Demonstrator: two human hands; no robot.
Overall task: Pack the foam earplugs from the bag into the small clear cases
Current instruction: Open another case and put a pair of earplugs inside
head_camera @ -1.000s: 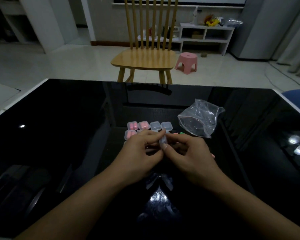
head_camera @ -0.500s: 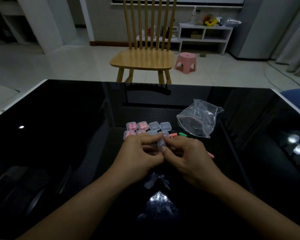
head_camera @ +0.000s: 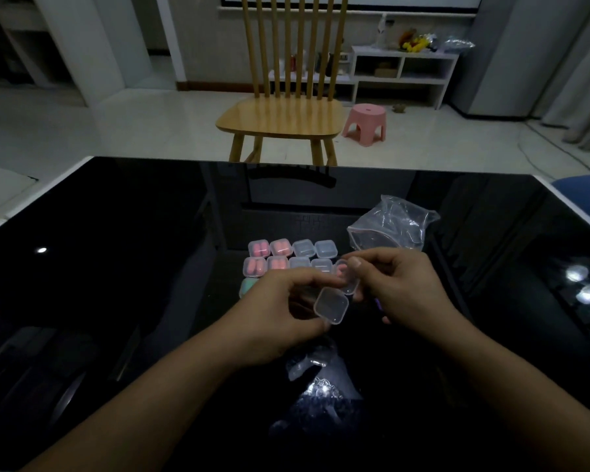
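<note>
Head view. Both hands work above the glossy black surface (head_camera: 116,267), near its middle.

Left hand (head_camera: 280,311): the grip is curled, thumb and fingers pinching an open clear case (head_camera: 332,304). The case is hinged open, one square half facing the camera and the other half tilted up toward the right hand. It is held clear of the surface.

Right hand (head_camera: 399,284): the fingers are curled, thumb and forefinger pinched at the upper half of the same case. A pink earplug (head_camera: 340,268) shows just beside the right fingertips; whether it is inside the case cannot be determined. A small purple item (head_camera: 378,304) shows below the right palm; its identity is unclear.

Closed cases (head_camera: 292,257): arranged in touching rows on the surface just beyond the left hand. The four on the left side hold pink earplugs; the ones to their right look clear. A case with greenish contents (head_camera: 249,287) sits at the left of the nearest row, partly hidden by the left hand.

Clear plastic bag (head_camera: 392,223): lies crumpled on the surface beyond the right hand, near the cases.

Beyond the surface: a wooden chair (head_camera: 283,114) and a pink stool (head_camera: 365,122) on the floor.
</note>
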